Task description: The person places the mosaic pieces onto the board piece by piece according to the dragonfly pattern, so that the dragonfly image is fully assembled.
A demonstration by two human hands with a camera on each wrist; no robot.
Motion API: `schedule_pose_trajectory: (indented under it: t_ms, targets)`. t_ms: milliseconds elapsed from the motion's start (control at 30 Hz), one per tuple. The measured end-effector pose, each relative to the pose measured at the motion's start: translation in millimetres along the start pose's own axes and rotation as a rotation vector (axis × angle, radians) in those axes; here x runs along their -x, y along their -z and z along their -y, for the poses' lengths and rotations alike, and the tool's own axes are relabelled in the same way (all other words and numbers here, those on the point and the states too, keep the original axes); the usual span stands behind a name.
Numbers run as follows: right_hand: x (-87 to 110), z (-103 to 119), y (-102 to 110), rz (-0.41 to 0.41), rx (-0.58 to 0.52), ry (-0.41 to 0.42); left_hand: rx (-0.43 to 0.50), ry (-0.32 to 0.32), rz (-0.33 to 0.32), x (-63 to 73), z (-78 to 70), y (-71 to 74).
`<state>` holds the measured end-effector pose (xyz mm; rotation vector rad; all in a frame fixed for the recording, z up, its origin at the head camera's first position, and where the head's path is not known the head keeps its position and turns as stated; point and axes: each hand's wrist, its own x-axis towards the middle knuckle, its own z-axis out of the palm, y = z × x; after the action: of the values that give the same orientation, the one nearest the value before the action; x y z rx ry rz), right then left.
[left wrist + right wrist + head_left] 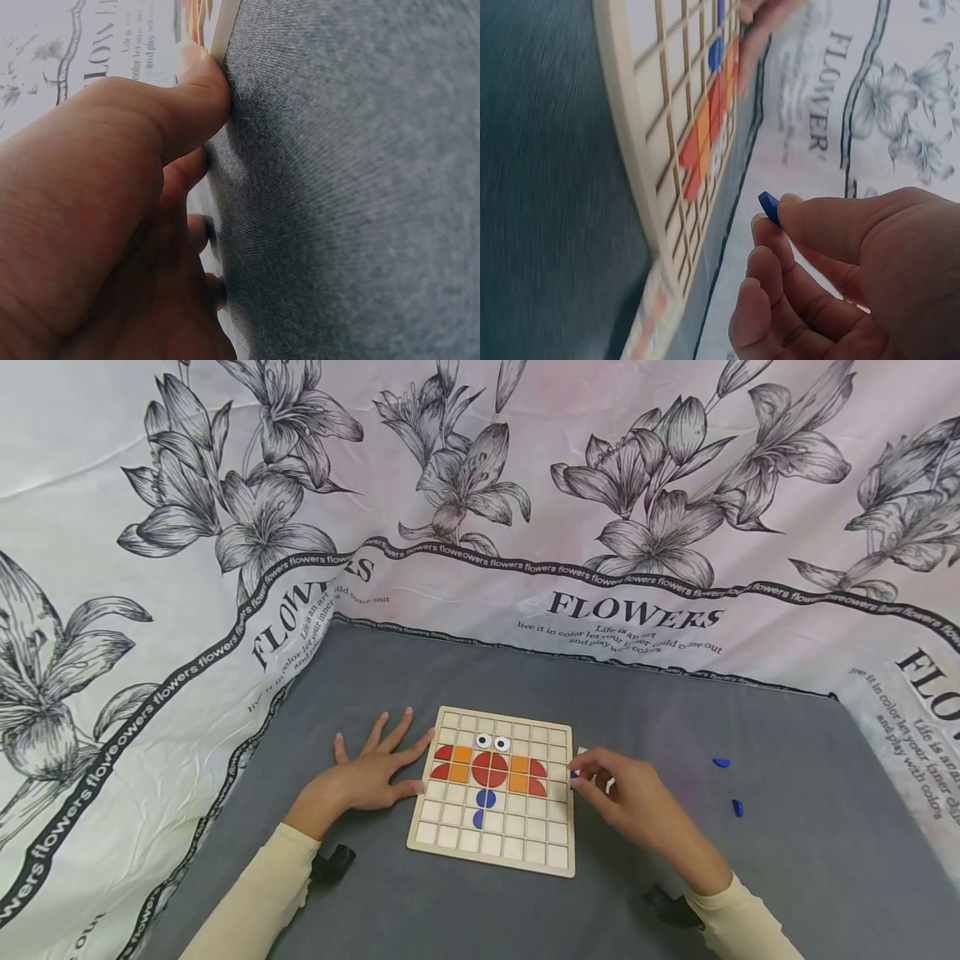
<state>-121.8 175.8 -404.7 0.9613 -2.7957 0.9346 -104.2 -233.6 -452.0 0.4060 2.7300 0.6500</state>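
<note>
A wooden grid board (491, 845) lies on the grey table. My left hand (365, 778) rests spread on its left side, thumb and a fingertip at the board's edge. Over the right edge, my right hand (628, 793) pinches a small blue piece (768, 208) between thumb and index finger. Set in the grid are a red circle (490, 769), orange squares (518, 774) and red quarter-circles (537, 768) at either side, and two round eyes (502, 744) above. Below the red circle sit a blue circle (486, 798) and a blue half-circle (478, 819).
Two loose blue pieces, one farther back (722, 762) and one nearer (738, 808), lie on the table to the right. A pale card-like piece (654, 315) with orange marks stands by the board's edge. Flower-printed cloth (480, 585) surrounds the table at the back and sides.
</note>
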Motion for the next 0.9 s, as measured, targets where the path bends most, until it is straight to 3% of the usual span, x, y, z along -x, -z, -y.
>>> schedule_pose_trajectory:
  t_ms: [300, 500, 900]
  targets:
    - [-1.8, 22.6, -24.1, 0.098, -0.05, 0.092, -0.027, 0.003, -0.006, -4.2, 5.1, -5.8]
    - [-6.8, 34.5, -37.4, 0.189, -0.105, 0.063, -0.019, 0.018, -0.001, -3.4, 4.3, -4.8]
    - [-10.2, 47.7, -59.1, 0.244, -0.134, 0.044, -0.013, 0.007, -0.006, -4.4, 3.6, -5.7]
